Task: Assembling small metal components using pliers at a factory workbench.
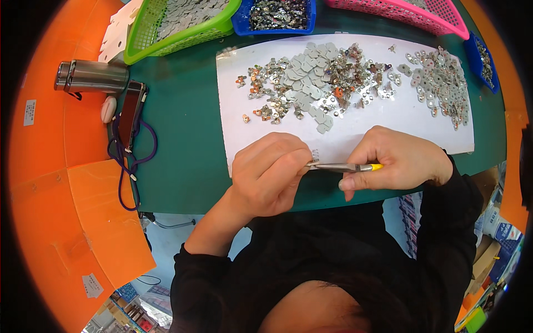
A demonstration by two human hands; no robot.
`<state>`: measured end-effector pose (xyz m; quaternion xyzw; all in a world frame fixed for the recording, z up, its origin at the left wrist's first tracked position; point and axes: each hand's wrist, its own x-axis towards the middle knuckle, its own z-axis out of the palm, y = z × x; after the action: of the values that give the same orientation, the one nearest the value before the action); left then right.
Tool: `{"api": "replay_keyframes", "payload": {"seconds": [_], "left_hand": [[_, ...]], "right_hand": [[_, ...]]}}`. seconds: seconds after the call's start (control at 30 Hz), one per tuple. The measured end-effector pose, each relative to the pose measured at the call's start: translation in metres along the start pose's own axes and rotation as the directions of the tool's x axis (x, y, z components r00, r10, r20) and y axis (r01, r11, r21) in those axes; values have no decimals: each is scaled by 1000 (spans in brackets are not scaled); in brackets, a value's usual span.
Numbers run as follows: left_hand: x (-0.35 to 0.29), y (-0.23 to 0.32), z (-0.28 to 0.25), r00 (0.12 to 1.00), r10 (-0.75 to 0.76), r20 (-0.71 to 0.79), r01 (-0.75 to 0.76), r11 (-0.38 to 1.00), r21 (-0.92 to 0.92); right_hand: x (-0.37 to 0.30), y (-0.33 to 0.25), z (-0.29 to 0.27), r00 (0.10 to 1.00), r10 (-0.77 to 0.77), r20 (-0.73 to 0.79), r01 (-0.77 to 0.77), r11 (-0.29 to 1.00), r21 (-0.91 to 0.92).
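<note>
My right hand (391, 161) is closed round a pair of needle-nose pliers (336, 166) with yellow grips, the jaws pointing left. Their tip meets a small metal part (311, 164) that my left hand (272, 172) pinches between thumb and fingertips. Most of that part is hidden by the fingers, so its exact kind does not show. Both hands hover over the near edge of a white sheet (244, 139). Beyond them on the sheet lie grey flat plates (308, 75) in a pile, small metal fittings (269, 80) and shiny mixed pieces (355, 77). Thin pieces with holes (441, 83) are heaped at the right.
Along the far edge stand a green basket (183, 47), a blue bin (239, 22) and a pink basket (411, 21). Another blue tray (480, 66) is at the right. A steel flask (97, 76), a phone (131, 114) and a purple cord (150, 147) lie left on the green tabletop (177, 172).
</note>
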<state>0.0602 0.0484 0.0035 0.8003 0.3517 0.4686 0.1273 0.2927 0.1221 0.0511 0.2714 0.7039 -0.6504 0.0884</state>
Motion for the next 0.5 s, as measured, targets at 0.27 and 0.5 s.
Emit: {"api": "replay_keyframes", "payload": {"seconds": [0.27,0.5], "left_hand": [[-5,9,1,991,-131,2,130,985,-110],[-7,5,4,971,-238,16,238,971,-33]], "right_hand": [[-2,0,11,992,-97,-86,78,977,-198],[-4,-2,26,942,-131,-309,-25,890,-454]]}}
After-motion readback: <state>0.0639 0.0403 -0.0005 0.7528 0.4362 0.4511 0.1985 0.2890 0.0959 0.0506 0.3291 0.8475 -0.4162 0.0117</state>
